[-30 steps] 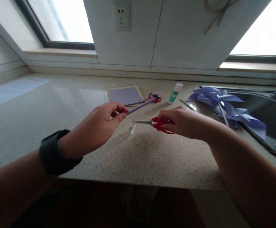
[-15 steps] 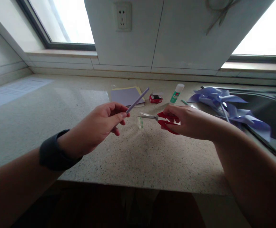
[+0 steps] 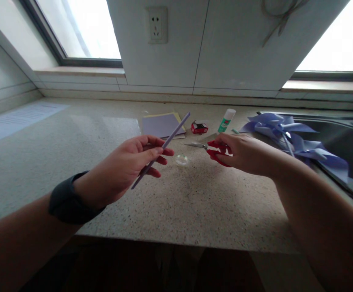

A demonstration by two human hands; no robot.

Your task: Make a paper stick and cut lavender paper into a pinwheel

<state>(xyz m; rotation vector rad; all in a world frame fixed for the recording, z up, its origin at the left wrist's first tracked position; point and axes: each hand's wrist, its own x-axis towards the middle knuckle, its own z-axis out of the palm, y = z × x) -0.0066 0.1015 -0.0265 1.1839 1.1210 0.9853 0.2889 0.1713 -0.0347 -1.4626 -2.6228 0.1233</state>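
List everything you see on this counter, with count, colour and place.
straw: one, lilac, pinched in the left hand
scissors: one pair, red handles, in the right hand
paper sheets: small stack, lilac over yellow, behind the hands
small box: one, red, beside the stack
glue stick: one, white and green, lying right of the box
paper pinwheels: lilac, by the sink
left hand: wears a dark wristband
right hand: over the countertop
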